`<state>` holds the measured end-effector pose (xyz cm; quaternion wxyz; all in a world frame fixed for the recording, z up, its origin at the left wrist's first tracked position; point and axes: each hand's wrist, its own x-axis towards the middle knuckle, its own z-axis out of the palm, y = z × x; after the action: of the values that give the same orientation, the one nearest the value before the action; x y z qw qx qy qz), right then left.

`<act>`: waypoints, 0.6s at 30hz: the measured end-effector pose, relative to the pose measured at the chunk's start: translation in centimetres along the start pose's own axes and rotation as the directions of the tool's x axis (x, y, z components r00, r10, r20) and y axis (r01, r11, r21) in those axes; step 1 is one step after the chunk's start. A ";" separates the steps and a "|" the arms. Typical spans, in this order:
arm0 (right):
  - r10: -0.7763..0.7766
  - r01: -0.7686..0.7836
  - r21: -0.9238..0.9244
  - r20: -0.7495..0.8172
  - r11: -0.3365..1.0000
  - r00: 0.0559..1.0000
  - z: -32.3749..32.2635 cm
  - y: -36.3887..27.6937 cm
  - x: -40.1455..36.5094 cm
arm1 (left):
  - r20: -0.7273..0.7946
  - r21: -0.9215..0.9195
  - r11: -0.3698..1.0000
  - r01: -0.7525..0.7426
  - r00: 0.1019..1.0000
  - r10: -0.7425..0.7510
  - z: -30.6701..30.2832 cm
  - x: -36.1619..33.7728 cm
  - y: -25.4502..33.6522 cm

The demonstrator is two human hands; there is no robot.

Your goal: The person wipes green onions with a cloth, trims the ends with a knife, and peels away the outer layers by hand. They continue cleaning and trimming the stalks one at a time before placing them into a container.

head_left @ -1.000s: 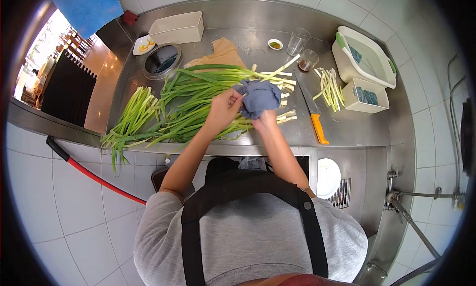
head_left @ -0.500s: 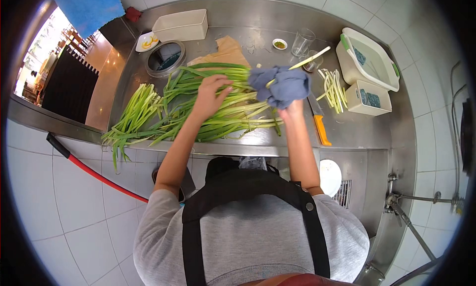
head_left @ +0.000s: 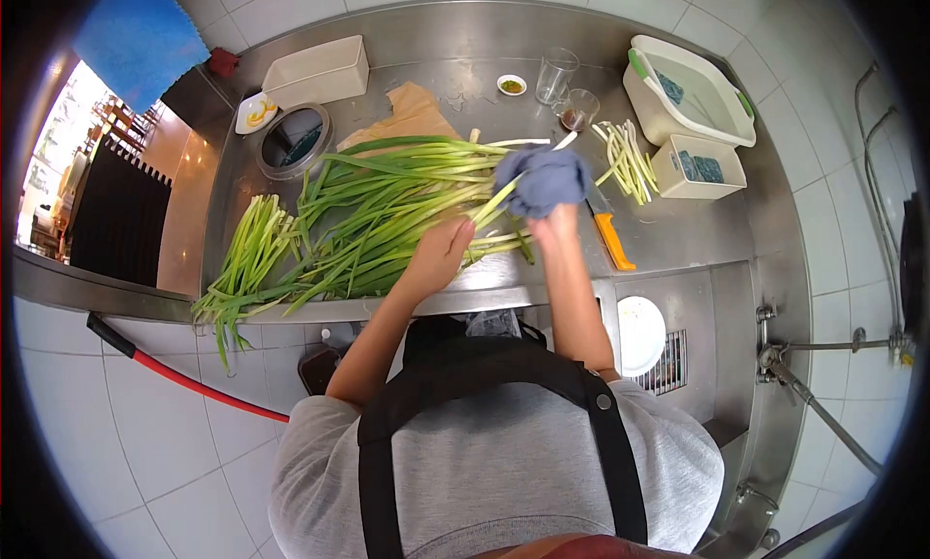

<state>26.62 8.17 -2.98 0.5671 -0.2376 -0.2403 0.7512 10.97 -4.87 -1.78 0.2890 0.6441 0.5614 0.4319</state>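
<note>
My right hand [head_left: 554, 224] is wrapped in a bunched blue-grey cloth [head_left: 545, 187], most of its fingers hidden under the fabric. A single green onion [head_left: 494, 206] slants through the cloth, its white end sticking out at the upper right. Lower down, my left hand [head_left: 444, 253] is closed on the leafy part of that stalk, over the pile of green onions [head_left: 387, 193]. The pile spreads across the steel counter with its leaves to the left. Right of the cloth lies a knife [head_left: 611, 241] with an orange handle.
Trimmed green onions [head_left: 257, 244] hang over the front edge at left; pale stalks [head_left: 630, 162] lie at right. Behind stand drinking glasses [head_left: 557, 77], a small sauce dish [head_left: 511, 84] and a cream bin [head_left: 316, 70]. White tubs [head_left: 699, 168] hold blue cloths. A round metal-rimmed opening [head_left: 294, 142] sits left.
My left hand has come down and right, from above the pile to the held stalk, and its fingers have closed. The cloth and green onion have tilted and shifted slightly lower.
</note>
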 end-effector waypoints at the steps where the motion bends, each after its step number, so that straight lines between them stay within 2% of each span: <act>1: -0.054 0.059 -0.054 0.101 0.997 0.993 -0.8 -1.2 1.3 | 0.001 -0.001 1.000 0.000 1.000 0.000 -0.2 -1.0 -0.1; 2: -0.099 0.122 -0.101 0.205 0.987 0.974 -1.5 -2.4 2.4 | 0.005 -0.086 0.995 0.042 0.999 -0.041 -0.5 -2.0 -0.4; 3: -0.097 0.120 -0.101 0.207 0.988 0.973 -1.9 -3.5 2.9 | 0.012 -0.168 0.982 0.085 0.996 -0.084 -0.8 -2.8 -0.6; 4: -0.144 0.153 -0.038 0.173 0.987 0.974 -2.1 -4.7 3.2 | 0.007 -0.166 0.982 0.087 0.996 -0.087 -1.1 -3.4 -0.9; 6: -0.175 0.173 0.025 0.140 0.985 0.975 -3.3 -5.6 3.6 | -0.022 -0.344 0.914 0.216 0.971 -0.238 -1.6 -4.4 -1.3; 8: 0.075 -0.153 0.205 0.344 0.967 0.936 -5.0 -5.2 4.1 | -0.101 -0.396 0.895 0.205 0.959 -0.264 -1.4 -4.2 -1.5; 10: 0.021 -0.057 0.134 0.255 0.989 0.967 -2.6 -1.5 0.9 | -0.177 -0.447 0.875 0.183 0.941 -0.287 -0.9 -3.4 -1.4; 11: 0.080 -0.084 0.108 0.037 0.991 0.996 -0.8 0.3 -1.7 | -0.156 -0.481 0.859 0.176 0.947 -0.282 -0.6 -3.0 -1.3; 12: 0.107 -0.112 0.055 0.087 0.992 0.990 -1.1 2.8 -2.7 | -0.134 -0.514 0.841 0.169 0.953 -0.273 -0.3 -2.4 -1.2; 13: 0.196 -0.214 0.091 0.174 0.973 0.965 0.3 3.8 -4.2 | -0.138 -0.516 0.840 0.167 0.952 -0.273 0.1 -1.9 -1.2; 14: 0.221 -0.274 0.099 0.368 0.957 0.903 0.1 5.2 -4.7 | -0.125 -0.452 0.860 0.236 0.938 -0.323 0.6 -1.5 -1.2; 15: 0.211 -0.210 -0.031 0.239 0.977 0.948 0.4 6.9 -5.6 | -0.114 -0.383 0.872 0.304 0.921 -0.372 1.2 -1.0 -1.3; 16: 0.199 -0.181 -0.105 0.196 0.978 0.960 1.7 7.1 -5.9 | -0.371 -0.335 0.937 -0.096 0.928 -0.038 2.8 -0.3 -2.3; 17: 0.182 -0.154 -0.179 0.154 0.972 0.971 3.0 6.7 -5.8 | -0.369 -0.333 0.938 -0.096 0.929 -0.036 3.2 -0.9 -3.4; 18: 0.180 -0.152 -0.177 0.154 0.973 0.972 3.9 5.9 -5.5 | -0.334 -0.254 0.967 0.011 0.937 -0.099 2.6 -1.5 -1.8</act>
<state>21.21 1.10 -3.24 0.4583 -0.2381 -0.3275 0.7912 12.38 -5.69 -4.86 0.2768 0.5013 0.5625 0.5963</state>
